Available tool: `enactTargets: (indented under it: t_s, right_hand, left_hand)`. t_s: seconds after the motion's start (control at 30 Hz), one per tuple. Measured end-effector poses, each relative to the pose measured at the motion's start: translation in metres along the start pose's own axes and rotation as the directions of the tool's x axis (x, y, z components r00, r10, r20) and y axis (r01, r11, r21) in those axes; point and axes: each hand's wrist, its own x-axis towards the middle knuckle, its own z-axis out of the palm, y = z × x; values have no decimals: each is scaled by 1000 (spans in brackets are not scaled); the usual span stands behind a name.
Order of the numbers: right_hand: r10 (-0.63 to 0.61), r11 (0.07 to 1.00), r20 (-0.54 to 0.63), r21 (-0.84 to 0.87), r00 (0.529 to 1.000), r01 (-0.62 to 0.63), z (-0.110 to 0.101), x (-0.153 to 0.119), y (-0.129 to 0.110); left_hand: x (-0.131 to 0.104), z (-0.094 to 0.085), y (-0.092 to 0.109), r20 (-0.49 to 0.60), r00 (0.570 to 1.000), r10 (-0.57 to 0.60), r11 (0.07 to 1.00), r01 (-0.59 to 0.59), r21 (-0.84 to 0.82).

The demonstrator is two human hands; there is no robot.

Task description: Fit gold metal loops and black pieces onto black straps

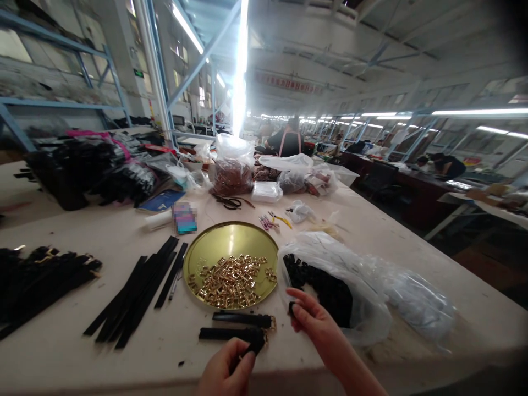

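My left hand is closed at the table's near side, its thumb and fingers pinching a black strap; where this strap ends is partly hidden by the fingers. Against it lies a flat black strap, and just beyond is another buckled strap with a gold buckle at its right end. My right hand pinches a small black piece beside a clear plastic bag full of small black pieces. A round gold tray holds a heap of gold buckles.
Loose black straps and a pen lie left of the tray. A bundle of buckled straps rests at far left. Beyond the tray are scissors, yellow-handled cutters and filled plastic bags. A person stands further back.
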Motion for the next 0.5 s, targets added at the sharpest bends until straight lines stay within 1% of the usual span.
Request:
enactTargets:
  t_s: [0.03,0.07,0.1,0.17,0.2,0.23,0.27,0.37,0.43,0.5]
  right_hand:
    - [66,967,50,244,997,-77,14,-8,-3]
    - [117,891,86,430,989,-143,28,-14,-6]
    - [169,790,112,579,979,-203,41,-19,-7]
    - [257,632,141,724,956,-277,61,-26,-5]
    - [286,580,149,759,947,-295,69,-28,-3]
    - [300,557,152,774,942,-302,76,-29,0]
    - [298,559,148,773,943,-298,82,-29,4]
    - [263,635,104,730,959,-254,94,-31,14]
    - [272,659,87,708,958,-252,98,-32,21]
    - [289,655,93,706,953,-268,100,-34,26]
  left_hand:
    - [0,2,4,2,1000,10,1000,-10,-6]
    - [-1,4,7,2,1000,18,1000,-18,-9]
    - [-1,5,9,-1,1000,23,1000,-23,-13]
    - [-3,5,10,-21,1000,18,1000,-19,-24]
    - [-4,5,10,-39,999,14,999,-15,-31]
    - [-5,4,10,-61,998,14,999,-17,-37]
    - [-5,2,9,-86,996,18,999,-21,-39]
    - [-6,-1,8,-153,988,36,999,-40,-21]
    - [-6,-2,7,-170,985,42,999,-42,4]
    - [-4,-3,3,-162,985,57,998,-51,41]
